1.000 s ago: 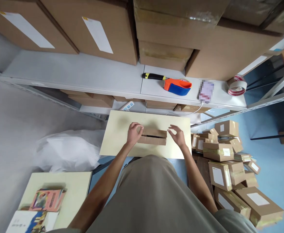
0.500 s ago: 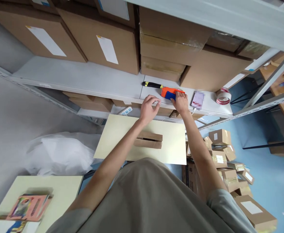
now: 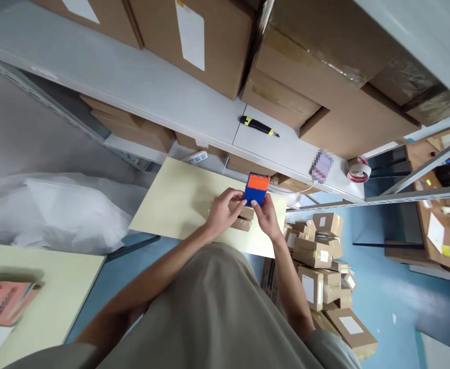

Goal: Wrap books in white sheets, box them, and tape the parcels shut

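Note:
Both my hands meet over the pale yellow table, around an orange-and-blue tape dispenser [image 3: 256, 189] raised in front of me. My left hand [image 3: 225, 210] pinches its lower left edge with curled fingers and thumb. On the lower right, my right hand [image 3: 266, 214] grips it, thumb on the blue face. Below and partly hidden by my hands, a small brown cardboard box [image 3: 242, 224] lies on the yellow table [image 3: 171, 200]. A black-and-yellow utility knife [image 3: 259, 125] rests on the grey shelf beyond, with its blade end showing.
The grey shelf [image 3: 133, 102] carries large cartons [image 3: 217, 46], a phone [image 3: 322, 165] with a cable and a tape roll [image 3: 359, 170]. Many small boxes [image 3: 317, 251] are piled on the floor at right. White plastic wrap [image 3: 63, 210] and a second table [image 3: 67, 271] are at left.
The tape dispenser has come off the shelf to above the table, carried in my right hand. My left hand has moved down and taken hold of it too. The view has turned.

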`<state>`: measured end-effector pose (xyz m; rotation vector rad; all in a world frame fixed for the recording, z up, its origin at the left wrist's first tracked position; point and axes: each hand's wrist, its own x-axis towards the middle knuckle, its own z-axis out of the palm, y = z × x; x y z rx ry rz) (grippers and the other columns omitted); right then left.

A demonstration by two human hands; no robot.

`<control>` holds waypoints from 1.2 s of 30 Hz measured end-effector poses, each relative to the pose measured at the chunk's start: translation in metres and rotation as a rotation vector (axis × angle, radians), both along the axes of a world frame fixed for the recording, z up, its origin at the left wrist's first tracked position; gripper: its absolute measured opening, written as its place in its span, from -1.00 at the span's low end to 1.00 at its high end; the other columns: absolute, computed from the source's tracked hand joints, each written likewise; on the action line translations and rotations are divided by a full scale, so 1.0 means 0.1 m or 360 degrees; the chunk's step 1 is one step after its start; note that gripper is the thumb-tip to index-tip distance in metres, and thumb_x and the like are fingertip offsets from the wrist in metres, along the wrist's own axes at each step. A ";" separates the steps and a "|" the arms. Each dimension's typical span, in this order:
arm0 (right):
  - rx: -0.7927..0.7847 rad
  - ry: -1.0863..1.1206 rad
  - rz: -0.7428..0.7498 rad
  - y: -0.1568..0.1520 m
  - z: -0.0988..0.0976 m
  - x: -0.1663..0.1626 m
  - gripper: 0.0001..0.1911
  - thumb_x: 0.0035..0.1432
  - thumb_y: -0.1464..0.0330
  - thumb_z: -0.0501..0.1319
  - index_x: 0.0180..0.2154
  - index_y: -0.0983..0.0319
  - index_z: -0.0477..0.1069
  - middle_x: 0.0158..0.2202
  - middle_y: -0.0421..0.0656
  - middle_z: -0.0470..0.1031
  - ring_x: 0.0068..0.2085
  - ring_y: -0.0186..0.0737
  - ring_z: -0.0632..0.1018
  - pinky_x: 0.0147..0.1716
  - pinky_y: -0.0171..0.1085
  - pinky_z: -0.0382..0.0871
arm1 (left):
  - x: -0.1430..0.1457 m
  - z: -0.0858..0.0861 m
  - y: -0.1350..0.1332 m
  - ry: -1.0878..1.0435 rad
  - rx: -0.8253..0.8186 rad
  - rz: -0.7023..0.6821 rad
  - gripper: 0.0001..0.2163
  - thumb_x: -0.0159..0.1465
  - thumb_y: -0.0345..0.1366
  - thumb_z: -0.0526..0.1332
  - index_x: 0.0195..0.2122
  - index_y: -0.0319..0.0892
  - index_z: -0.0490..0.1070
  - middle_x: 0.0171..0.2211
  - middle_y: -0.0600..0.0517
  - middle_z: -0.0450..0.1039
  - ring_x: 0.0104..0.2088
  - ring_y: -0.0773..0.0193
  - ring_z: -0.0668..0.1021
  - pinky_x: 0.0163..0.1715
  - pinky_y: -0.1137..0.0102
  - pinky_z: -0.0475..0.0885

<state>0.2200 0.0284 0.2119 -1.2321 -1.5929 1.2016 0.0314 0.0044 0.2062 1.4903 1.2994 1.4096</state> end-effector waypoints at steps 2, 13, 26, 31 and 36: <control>-0.0131 0.0079 0.0010 -0.17 -0.05 -0.11 -0.47 0.42 -0.18 0.27 0.02 0.10 0.32 -0.03 -0.07 0.57 0.00 -0.05 0.60 0.11 -0.06 0.54 | -0.08 -0.04 -0.17 -0.0058 -0.0069 -0.0009 -0.86 0.48 -0.15 0.32 -0.05 -0.08 0.53 -0.10 -0.02 0.67 -0.15 0.22 0.71 -0.07 0.33 0.65; -0.0558 -0.0116 0.0154 -0.54 -0.22 -0.42 -0.29 0.31 -0.33 0.26 0.07 0.10 0.28 -0.01 -0.03 0.60 -0.05 0.01 0.69 -0.03 0.02 0.68 | -0.77 -0.16 -0.38 -0.0209 -0.0486 -0.0172 -0.61 0.39 0.10 0.38 0.06 -0.05 0.57 -0.05 -0.07 0.68 -0.16 0.14 0.71 -0.11 0.28 0.67; -0.0376 -0.0838 0.0202 -0.78 0.17 -0.60 -0.49 0.38 -0.12 0.30 0.02 0.10 0.27 -0.12 -0.04 0.65 -0.20 0.02 0.66 -0.17 -0.07 0.55 | -1.34 0.02 -0.25 0.0073 0.0001 -0.0363 -0.78 0.45 -0.01 0.35 -0.01 0.09 0.71 -0.06 -0.03 0.69 0.01 0.01 0.68 0.14 0.10 0.61; -0.0365 -0.1104 0.0169 -0.87 0.17 -0.66 -0.54 0.39 -0.12 0.26 -0.01 0.08 0.26 -0.23 -0.10 0.63 -0.31 0.02 0.63 -0.29 -0.12 0.49 | -1.41 -0.06 -0.35 0.0044 -0.0056 -0.0380 -0.76 0.49 -0.01 0.30 0.03 0.13 0.72 -0.02 -0.02 0.70 0.03 0.01 0.68 0.15 0.11 0.61; -0.0368 -0.1202 0.0202 -0.97 0.13 -0.72 -0.56 0.40 -0.10 0.24 0.00 0.07 0.28 -0.21 -0.06 0.65 -0.28 0.08 0.66 -0.28 -0.11 0.49 | -1.51 -0.23 -0.34 -0.0096 -0.0236 -0.0538 -0.70 0.43 0.09 0.34 0.00 0.10 0.75 -0.01 -0.05 0.71 0.05 -0.03 0.67 0.16 0.09 0.61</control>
